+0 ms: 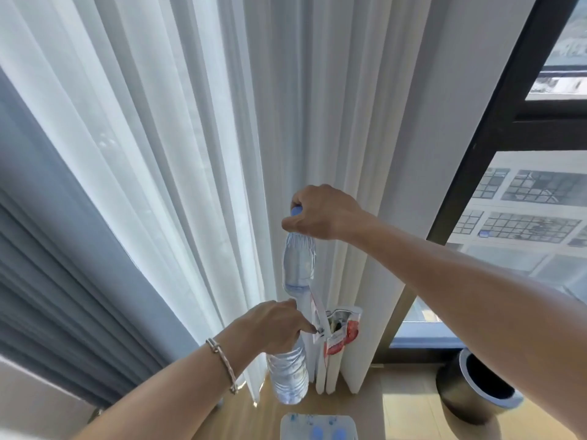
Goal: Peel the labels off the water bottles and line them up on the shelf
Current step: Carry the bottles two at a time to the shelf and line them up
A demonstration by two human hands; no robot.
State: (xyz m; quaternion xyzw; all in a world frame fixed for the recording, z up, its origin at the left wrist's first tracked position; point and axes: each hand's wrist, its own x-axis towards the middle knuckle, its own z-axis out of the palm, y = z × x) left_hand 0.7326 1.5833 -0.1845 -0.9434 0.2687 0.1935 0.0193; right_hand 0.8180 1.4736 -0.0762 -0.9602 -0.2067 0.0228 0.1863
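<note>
Currently mid-peel. We hold the water bottle (298, 265) upright in the air at frame centre, before the white curtain. Right grip (320, 214) is curled round its blue cap and neck; left grip (276, 325) pinches the label's edge at mid-body. The red-and-white label (343, 331) hangs partly free, right of the bottle. Judgement: next, a steady pull round the body until it detaches. Shelf not in view.
</note>
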